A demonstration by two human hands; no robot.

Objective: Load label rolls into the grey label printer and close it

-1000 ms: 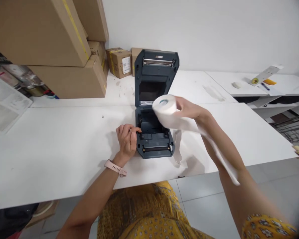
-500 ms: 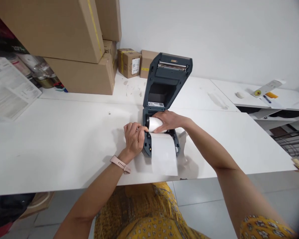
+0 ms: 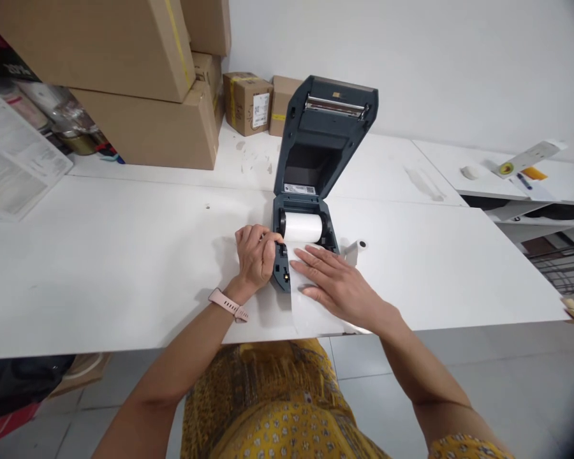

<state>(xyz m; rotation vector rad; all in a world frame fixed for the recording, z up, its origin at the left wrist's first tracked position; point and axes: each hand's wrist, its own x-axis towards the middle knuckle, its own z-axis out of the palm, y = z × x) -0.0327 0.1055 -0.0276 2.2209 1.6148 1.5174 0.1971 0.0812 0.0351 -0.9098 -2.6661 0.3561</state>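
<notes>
A dark grey label printer (image 3: 281, 271) stands on the white table with its lid (image 3: 324, 137) raised. Inside it, a white label roll (image 3: 303, 227) sits between two black holders. From the roll a label strip (image 3: 303, 312) runs toward me over the printer's front. My left hand (image 3: 256, 255) is closed at the printer's left edge, its thumb and fingers gripping the side. My right hand (image 3: 339, 287) lies flat over the strip with its fingers stretched out, covering the printer's front right part.
Cardboard boxes (image 3: 143, 134) are stacked at the back left, and a small taped box (image 3: 247, 104) stands by the wall. A white rolled piece (image 3: 355, 252) is just right of the printer. Papers in a plastic sleeve (image 3: 22, 159) lie far left. The table's front edge runs close to my body.
My right hand has moved off the label roll toward me and now lies on the strip. The roll is uncovered. My left hand keeps its place at the printer's side.
</notes>
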